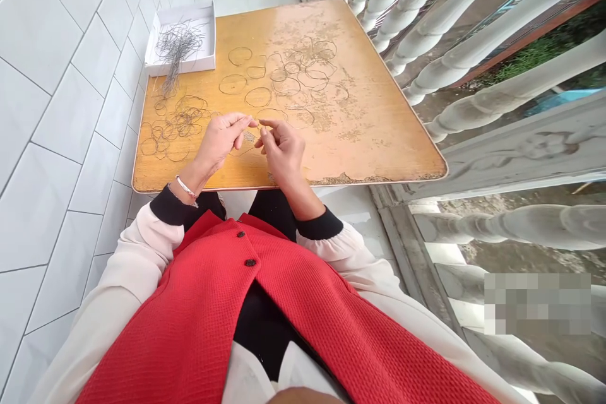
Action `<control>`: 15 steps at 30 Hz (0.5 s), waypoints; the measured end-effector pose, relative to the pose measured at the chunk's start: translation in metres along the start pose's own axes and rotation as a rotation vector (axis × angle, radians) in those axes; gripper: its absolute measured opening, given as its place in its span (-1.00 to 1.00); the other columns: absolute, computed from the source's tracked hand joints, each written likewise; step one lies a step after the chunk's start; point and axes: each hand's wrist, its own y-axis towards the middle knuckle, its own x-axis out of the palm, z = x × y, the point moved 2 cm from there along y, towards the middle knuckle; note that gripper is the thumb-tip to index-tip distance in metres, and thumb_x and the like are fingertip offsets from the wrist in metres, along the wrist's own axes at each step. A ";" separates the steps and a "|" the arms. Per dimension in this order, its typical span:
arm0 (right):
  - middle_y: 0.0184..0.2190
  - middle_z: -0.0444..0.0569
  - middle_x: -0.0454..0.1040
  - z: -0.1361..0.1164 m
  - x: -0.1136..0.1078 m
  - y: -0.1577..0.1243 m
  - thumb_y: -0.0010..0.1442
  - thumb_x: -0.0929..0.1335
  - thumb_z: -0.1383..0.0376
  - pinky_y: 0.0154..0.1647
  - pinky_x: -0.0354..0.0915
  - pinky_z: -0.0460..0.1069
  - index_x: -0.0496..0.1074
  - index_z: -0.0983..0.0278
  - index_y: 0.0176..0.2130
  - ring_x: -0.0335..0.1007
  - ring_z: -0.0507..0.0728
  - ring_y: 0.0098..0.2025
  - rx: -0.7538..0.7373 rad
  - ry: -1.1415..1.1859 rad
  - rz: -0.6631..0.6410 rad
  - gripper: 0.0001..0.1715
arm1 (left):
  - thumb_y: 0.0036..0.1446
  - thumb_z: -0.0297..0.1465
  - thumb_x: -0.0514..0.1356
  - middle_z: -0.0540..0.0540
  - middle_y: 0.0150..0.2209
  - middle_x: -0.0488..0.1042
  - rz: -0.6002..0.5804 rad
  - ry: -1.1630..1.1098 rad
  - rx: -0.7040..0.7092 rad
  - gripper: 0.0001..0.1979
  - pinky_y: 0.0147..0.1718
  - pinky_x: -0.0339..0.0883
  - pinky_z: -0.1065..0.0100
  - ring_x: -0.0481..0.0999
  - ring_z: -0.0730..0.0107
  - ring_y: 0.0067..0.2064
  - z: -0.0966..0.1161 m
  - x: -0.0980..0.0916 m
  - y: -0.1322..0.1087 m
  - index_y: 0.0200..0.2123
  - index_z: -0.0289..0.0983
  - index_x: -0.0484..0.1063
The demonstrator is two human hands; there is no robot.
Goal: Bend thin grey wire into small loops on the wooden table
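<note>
Above the near part of the wooden table [379,139], my left hand [223,137] and my right hand [286,150] meet, both with thumb and fingers pinched. Between them they hold a thin dark wire [243,154], whose curve shows faintly below the fingers. Its ends are too small to make out. Beyond my hands lie several thin wire rings [258,97], some apart, others overlapping toward the right. Nearer my left hand is a tangled heap of smaller wire rings [182,120].
At the table's far left corner stands a shallow white box [199,65] with a bundle of loose wires [177,44] hanging over its front edge. A tiled wall [61,107] runs along the left, a white balustrade [407,44] along the right. The table's near edge is chipped.
</note>
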 end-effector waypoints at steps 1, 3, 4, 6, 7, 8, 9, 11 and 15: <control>-0.59 -0.20 0.45 -0.002 -0.001 0.000 0.18 0.44 -0.09 -0.50 0.25 -0.11 0.54 0.24 -0.23 0.28 -0.04 -0.57 0.104 0.078 -0.055 -0.55 | 0.35 -0.29 0.22 0.17 -0.76 0.16 0.010 0.010 0.012 -0.71 -0.60 -0.01 0.49 0.09 0.66 -0.68 0.001 -0.001 0.001 -0.41 -0.28 0.54; -0.59 -0.19 0.45 -0.007 -0.004 0.001 0.07 0.51 -0.05 -0.60 0.15 -0.13 0.54 0.27 -0.32 0.19 -0.08 -0.62 0.268 0.208 -0.148 -0.56 | 0.34 -0.29 0.23 0.17 -0.76 0.16 0.024 0.025 0.035 -0.73 -0.59 0.02 0.49 0.12 0.65 -0.67 0.003 -0.003 0.001 -0.39 -0.28 0.55; -0.59 -0.18 0.45 -0.010 -0.006 0.002 0.02 0.54 -0.01 -0.62 0.13 -0.14 0.53 0.28 -0.38 0.16 -0.09 -0.62 0.310 0.249 -0.172 -0.58 | 0.34 -0.30 0.23 0.17 -0.76 0.16 0.025 0.025 0.043 -0.73 -0.59 0.03 0.49 0.13 0.65 -0.67 0.005 -0.004 0.000 -0.39 -0.28 0.55; -0.58 -0.17 0.45 -0.014 -0.009 0.004 -0.06 0.58 0.10 -0.60 0.15 -0.15 0.52 0.30 -0.43 0.18 -0.10 -0.61 0.326 0.291 -0.180 -0.65 | 0.34 -0.31 0.23 0.17 -0.76 0.16 0.012 0.006 0.042 -0.74 -0.58 0.06 0.49 0.13 0.65 -0.67 0.007 -0.004 0.000 -0.40 -0.29 0.55; -0.56 -0.16 0.48 -0.015 -0.009 0.005 -0.08 0.58 0.14 -0.59 0.17 -0.15 0.53 0.30 -0.42 0.21 -0.10 -0.59 0.317 0.299 -0.176 -0.68 | 0.34 -0.31 0.23 0.17 -0.76 0.15 0.001 -0.012 0.031 -0.74 -0.58 0.07 0.49 0.13 0.65 -0.67 0.008 -0.004 -0.001 -0.40 -0.29 0.54; -0.53 -0.15 0.50 -0.015 -0.009 0.005 -0.08 0.57 0.16 -0.56 0.20 -0.15 0.54 0.29 -0.40 0.25 -0.09 -0.56 0.302 0.298 -0.176 -0.70 | 0.34 -0.31 0.24 0.17 -0.76 0.15 -0.012 -0.035 0.013 -0.74 -0.58 0.07 0.49 0.12 0.66 -0.68 0.009 -0.005 0.000 -0.40 -0.29 0.54; -0.50 -0.14 0.53 -0.014 -0.008 0.005 -0.06 0.56 0.17 -0.52 0.24 -0.14 0.55 0.28 -0.38 0.30 -0.07 -0.53 0.279 0.282 -0.180 -0.72 | 0.34 -0.31 0.24 0.17 -0.75 0.13 -0.026 -0.063 -0.015 -0.73 -0.59 0.06 0.49 0.11 0.66 -0.68 0.009 -0.005 0.000 -0.41 -0.29 0.53; -0.44 -0.12 0.57 -0.011 -0.006 0.004 0.00 0.54 0.16 -0.43 0.33 -0.10 0.57 0.25 -0.34 0.39 -0.02 -0.45 0.179 0.213 -0.167 -0.75 | 0.34 -0.31 0.23 0.18 -0.75 0.10 -0.063 -0.132 -0.099 -0.72 -0.63 0.01 0.50 0.06 0.68 -0.70 0.009 -0.007 0.003 -0.42 -0.30 0.50; -0.39 -0.11 0.60 -0.003 -0.001 0.000 0.06 0.52 0.11 -0.26 0.42 -0.04 0.59 0.20 -0.33 0.45 0.02 -0.36 -0.013 0.130 -0.105 -0.76 | 0.36 -0.31 0.20 0.21 -0.74 -0.02 -0.128 -0.273 -0.261 -0.70 -0.70 -0.12 0.55 -0.04 0.72 -0.73 0.007 -0.012 0.008 -0.43 -0.33 0.46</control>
